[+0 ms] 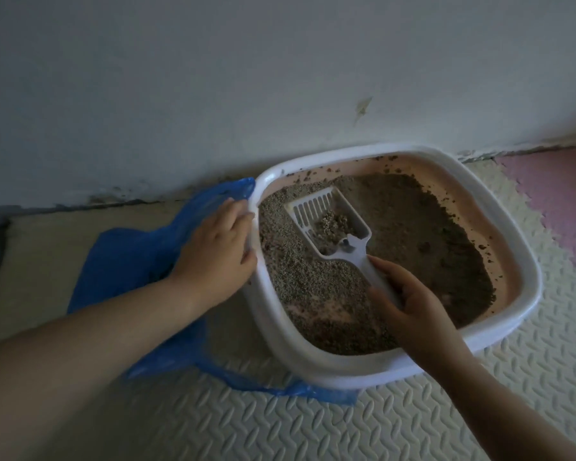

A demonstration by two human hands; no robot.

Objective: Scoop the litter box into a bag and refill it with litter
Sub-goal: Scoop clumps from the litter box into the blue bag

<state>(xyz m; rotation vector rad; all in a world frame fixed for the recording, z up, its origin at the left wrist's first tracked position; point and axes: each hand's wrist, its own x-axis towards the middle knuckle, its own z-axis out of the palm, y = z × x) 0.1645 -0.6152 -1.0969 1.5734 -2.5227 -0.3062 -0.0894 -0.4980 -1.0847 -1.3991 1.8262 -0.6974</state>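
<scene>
Far left, spread on the cream foam floor mat (313,427): a blue bag (123,261), with the left hand (216,247) laid palm-down on it, fingers loosely extended, tips against the left rim of the white litter box (519,261). Just right of that rim, inside the box, a white slotted scoop (333,221); holds a small clump over the grey-brown litter (413,227). Nearer and further right, the right hand (409,304), fingers curled round the scoop's handle.

Pale foam mat (479,410), litter box (313,367), blue bag (123,261), apparently touching
</scene>
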